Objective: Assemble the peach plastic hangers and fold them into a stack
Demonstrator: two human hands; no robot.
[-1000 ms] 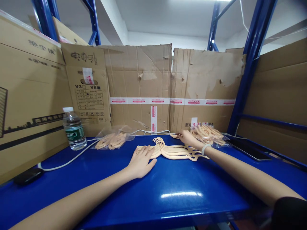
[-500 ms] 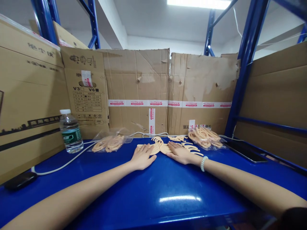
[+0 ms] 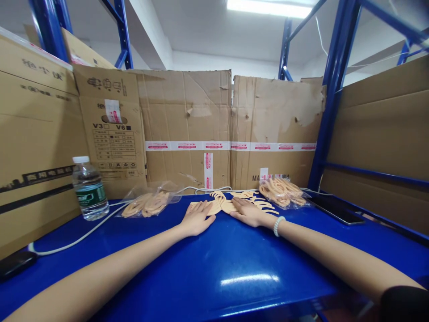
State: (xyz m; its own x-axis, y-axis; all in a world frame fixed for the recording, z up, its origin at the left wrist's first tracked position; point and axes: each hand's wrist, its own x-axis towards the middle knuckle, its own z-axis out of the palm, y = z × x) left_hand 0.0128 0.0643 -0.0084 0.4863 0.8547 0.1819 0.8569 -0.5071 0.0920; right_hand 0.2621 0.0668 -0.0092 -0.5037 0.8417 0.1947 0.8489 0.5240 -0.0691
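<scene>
Several beige, cord-like strands (image 3: 217, 203) lie side by side on the blue tabletop, curving and crossing in the middle. My left hand (image 3: 197, 219) lies flat on their left part, fingers stretched out and thumb pointing right. On their right part my right hand (image 3: 247, 213) also rests flat with its fingers extended. Curved strand ends (image 3: 266, 206) fan out beyond the right hand. A small group of similar strands (image 3: 244, 194) sits just behind it. The palms hide the strands under them, and neither hand grips anything.
Clear plastic bags of looped beige cords lie at left (image 3: 145, 205) and right (image 3: 283, 192). A water bottle (image 3: 89, 190), white cable (image 3: 77, 241) and black device (image 3: 16, 264) are at left, a dark phone-like slab (image 3: 337, 211) at right. Cardboard (image 3: 187, 167) walls the back.
The camera view has shifted slightly, so most things sit a little further left in the picture. Both hands stay flat on the strands, with no clear movement over them.
</scene>
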